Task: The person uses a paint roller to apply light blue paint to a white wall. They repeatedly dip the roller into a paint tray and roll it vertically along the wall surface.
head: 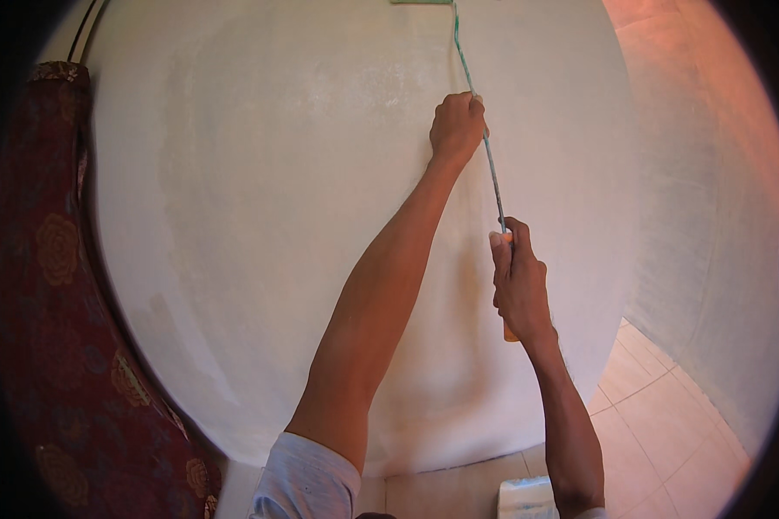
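A paint roller with a long thin metal rod (493, 172) reaches up along the pale wall (285, 214). My right hand (522, 285) is wrapped around its orange handle (510, 332) at the lower end. Higher up, my left hand (457, 126) grips the rod partway along its length. Green paint coats the upper part of the rod. Only the lower edge of the green roller cover (422, 1) shows at the top of the view, against the wall. The wall surface looks patchy, with whiter areas and faint darker bands.
A dark red floral-patterned fabric (45, 292) runs down the left side beside the wall. Below lies a tiled floor (649, 415), with part of a white, paint-smeared tray-like container (526, 496) near my right forearm. Another wall (681, 162) stands at the right.
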`<state>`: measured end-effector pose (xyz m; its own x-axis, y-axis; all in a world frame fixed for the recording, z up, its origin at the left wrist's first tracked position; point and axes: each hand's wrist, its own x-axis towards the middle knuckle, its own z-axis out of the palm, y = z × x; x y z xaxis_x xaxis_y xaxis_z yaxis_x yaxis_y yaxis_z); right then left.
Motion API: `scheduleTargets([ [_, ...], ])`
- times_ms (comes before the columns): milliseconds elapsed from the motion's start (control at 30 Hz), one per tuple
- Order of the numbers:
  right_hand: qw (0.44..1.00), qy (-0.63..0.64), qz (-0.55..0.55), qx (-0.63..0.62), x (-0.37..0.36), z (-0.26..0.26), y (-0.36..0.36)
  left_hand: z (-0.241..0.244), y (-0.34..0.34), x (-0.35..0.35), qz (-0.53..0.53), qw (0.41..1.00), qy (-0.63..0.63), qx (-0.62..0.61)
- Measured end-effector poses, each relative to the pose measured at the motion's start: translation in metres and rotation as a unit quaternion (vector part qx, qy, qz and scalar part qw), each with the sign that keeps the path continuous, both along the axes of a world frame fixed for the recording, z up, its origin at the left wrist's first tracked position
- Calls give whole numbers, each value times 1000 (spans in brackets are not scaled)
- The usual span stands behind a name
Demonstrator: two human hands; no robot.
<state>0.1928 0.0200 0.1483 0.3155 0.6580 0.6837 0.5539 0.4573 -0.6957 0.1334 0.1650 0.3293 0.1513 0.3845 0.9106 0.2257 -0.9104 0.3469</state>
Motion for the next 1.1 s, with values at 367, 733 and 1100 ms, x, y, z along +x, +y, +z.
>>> scheduleTargets([
  [367, 1000, 4, -13, 2, 11, 14, -17, 21, -11, 17, -37, 999, -10, 7],
  [733, 1000, 8, -5, -16, 17, -35, -21, -37, -22, 17, -26, 1000, -14, -3],
  [1100, 999, 3, -9, -47, 35, -94, -29, -103, -41, 23, -72, 994, -8, -76],
])
